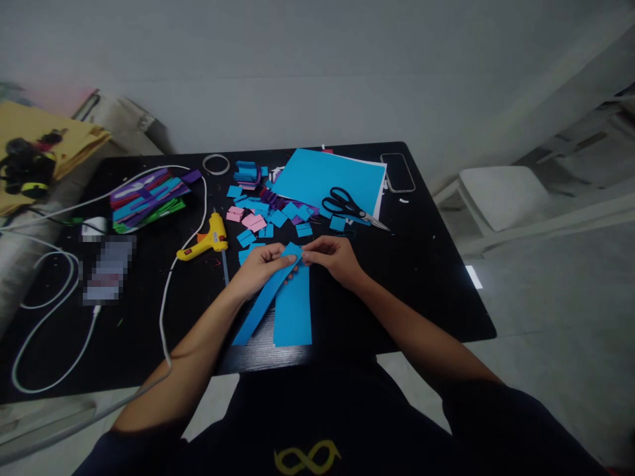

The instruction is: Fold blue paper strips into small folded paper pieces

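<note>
My left hand (266, 266) is closed round the upper end of a blue paper strip (264, 302), thumb on top; the strip slants down to the left. My right hand (333, 258) pinches at the same end, its fingertips touching the strip's right edge. Beneath it, a wider blue paper piece (294, 311) lies flat near the table's front edge, its top covered by the strip and my hands. Just beyond my hands are several small folded blue paper pieces (304, 229) and a few pink folded pieces (254, 222).
A yellow glue gun (208, 241) lies left of my hands, a white cable (163, 311) running past it. Black-handled scissors (353, 207) rest on blue sheets (317, 175). Bundled coloured strips (149, 198), a tape roll (216, 164) and phones (398, 173) are also on the black table (411, 284).
</note>
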Demonstrator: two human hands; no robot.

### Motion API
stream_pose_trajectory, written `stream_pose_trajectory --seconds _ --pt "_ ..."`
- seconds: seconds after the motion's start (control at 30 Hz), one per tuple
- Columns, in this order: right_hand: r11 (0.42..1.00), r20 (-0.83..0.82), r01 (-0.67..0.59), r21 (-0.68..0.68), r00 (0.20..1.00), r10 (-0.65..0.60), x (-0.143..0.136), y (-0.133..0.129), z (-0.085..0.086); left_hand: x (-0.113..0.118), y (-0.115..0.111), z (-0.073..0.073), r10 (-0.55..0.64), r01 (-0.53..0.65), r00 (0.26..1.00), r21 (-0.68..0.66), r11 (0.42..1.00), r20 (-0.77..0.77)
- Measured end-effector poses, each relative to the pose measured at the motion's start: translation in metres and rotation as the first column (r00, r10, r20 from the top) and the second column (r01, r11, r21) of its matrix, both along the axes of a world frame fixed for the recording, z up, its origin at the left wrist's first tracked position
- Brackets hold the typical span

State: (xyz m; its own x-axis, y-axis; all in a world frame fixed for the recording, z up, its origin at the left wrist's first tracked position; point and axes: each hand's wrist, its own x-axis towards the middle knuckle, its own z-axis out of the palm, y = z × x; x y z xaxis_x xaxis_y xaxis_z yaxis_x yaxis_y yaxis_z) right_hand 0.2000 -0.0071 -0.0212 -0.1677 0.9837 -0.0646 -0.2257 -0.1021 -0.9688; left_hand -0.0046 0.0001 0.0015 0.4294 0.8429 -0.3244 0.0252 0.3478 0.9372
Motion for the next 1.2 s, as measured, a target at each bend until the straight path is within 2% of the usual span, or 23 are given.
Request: stream_pose_trajectory --seconds 0.57,0.93,1.2 --pt "1.000 -0.002 -0.001 -0.002 1.000 0.001 -0.002 -0.001 0.000 -0.001 0.001 0.002 -0.037 0.037 0.999 0.038 0.999 0.013" --pt "0.998 -0.028 -0.064 -0.001 0.998 0.064 -0.004 -0.005 0.002 -0.002 0.000 -0.008 -0.011 0.009 0.997 0.020 1.000 0.081" --pt "0.994 -0.012 -0.093 0.058 0.995 0.094 0.000 -0.003 0.000 0.002 -0.001 0.003 0.047 -0.044 0.996 -0.042 0.998 0.072"
